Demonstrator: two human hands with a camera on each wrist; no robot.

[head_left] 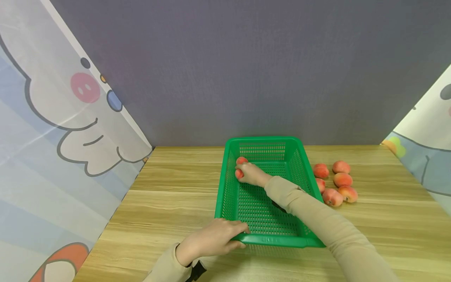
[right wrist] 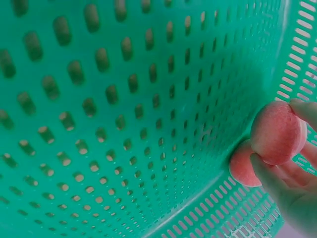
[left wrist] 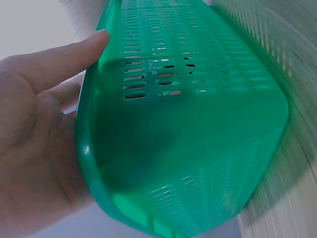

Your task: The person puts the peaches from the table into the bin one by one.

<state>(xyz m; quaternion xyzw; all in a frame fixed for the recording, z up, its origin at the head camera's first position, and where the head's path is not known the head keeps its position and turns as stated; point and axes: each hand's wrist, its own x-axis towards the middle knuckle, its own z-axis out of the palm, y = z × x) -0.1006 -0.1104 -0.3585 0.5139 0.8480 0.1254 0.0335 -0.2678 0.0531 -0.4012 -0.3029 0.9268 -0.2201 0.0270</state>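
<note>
A green perforated plastic basket (head_left: 273,239) stands on the wooden table. My left hand (head_left: 218,237) grips its near rim close to the left corner; in the left wrist view the thumb lies along the rim (left wrist: 85,148). Reaching into the far left part of the basket, my right hand (head_left: 253,174) holds a peach (right wrist: 278,133) between thumb and fingers. Another peach (right wrist: 241,164) lies right behind the held one, at the basket's corner, and shows in the head view just beyond the hand. The right forearm passes over the basket's right wall.
Several peaches (head_left: 342,179) lie in a loose group on the table (head_left: 169,188), just right of the basket. A grey panel (head_left: 246,70) rises along the table's back edge. Cartoon-printed sheets (head_left: 42,164) hang at both sides.
</note>
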